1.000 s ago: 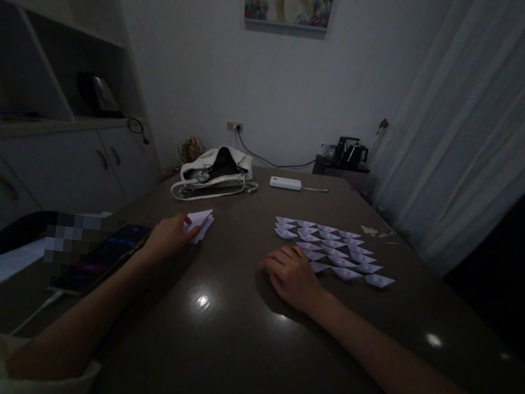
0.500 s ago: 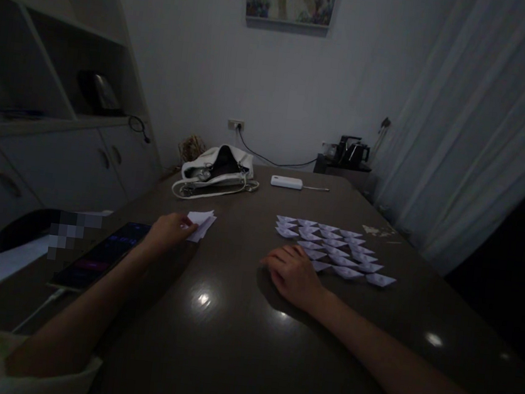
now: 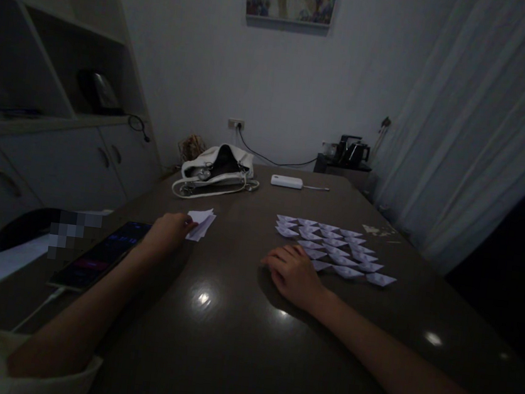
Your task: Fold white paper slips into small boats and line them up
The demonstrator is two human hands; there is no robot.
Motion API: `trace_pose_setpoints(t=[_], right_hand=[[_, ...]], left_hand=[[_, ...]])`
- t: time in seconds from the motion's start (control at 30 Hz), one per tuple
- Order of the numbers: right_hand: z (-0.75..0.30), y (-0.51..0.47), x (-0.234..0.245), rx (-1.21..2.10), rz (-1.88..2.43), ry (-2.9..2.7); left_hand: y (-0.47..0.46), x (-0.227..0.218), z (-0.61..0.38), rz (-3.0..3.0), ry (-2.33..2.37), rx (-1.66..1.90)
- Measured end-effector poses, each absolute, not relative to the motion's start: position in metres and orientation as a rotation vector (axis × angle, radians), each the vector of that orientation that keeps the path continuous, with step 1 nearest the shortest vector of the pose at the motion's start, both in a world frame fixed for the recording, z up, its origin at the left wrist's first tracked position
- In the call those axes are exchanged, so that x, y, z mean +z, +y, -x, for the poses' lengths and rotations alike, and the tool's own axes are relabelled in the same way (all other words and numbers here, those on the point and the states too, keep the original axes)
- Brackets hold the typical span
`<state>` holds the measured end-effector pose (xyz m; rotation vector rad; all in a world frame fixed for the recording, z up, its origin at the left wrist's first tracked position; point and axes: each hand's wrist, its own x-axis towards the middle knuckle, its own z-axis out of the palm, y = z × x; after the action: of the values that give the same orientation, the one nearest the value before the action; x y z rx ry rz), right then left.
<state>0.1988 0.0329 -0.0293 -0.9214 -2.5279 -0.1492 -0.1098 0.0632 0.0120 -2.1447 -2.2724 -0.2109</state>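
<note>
My left hand [image 3: 169,232] reaches to a small stack of white paper pieces [image 3: 203,220] on the table. Its thumb and fingers are closed in a pinch at the stack's left edge; how many pieces they grip is hidden. My right hand [image 3: 292,272] rests on the tabletop, fingers loosely bent, with nothing seen in it. Just beyond and to the right of that hand stand several folded white paper boats [image 3: 338,251] in slanting rows. The nearest boats at the left are partly covered by the hand.
A lit phone [image 3: 103,256] with a white cable lies left of my left forearm. Farther back on the brown table [image 3: 226,345] are a white handbag [image 3: 218,167] and a white power bank [image 3: 287,181] with a short cable. Pale scraps [image 3: 377,231] lie near the right edge.
My left hand has shifted very slightly left and its fingers have moved a little at the stack's edge. My right hand and the boats have stayed put.
</note>
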Motion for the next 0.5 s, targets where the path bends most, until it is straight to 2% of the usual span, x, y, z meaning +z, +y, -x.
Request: trace_pose_setpoints(t=[0.5], right_hand=[[-0.1991, 0.0344, -0.0325, -0.153, 0.898, -2.524]], left_hand=[[0.0637, 0.0091, 0.1127, 2.214, -2.211, -0.225]])
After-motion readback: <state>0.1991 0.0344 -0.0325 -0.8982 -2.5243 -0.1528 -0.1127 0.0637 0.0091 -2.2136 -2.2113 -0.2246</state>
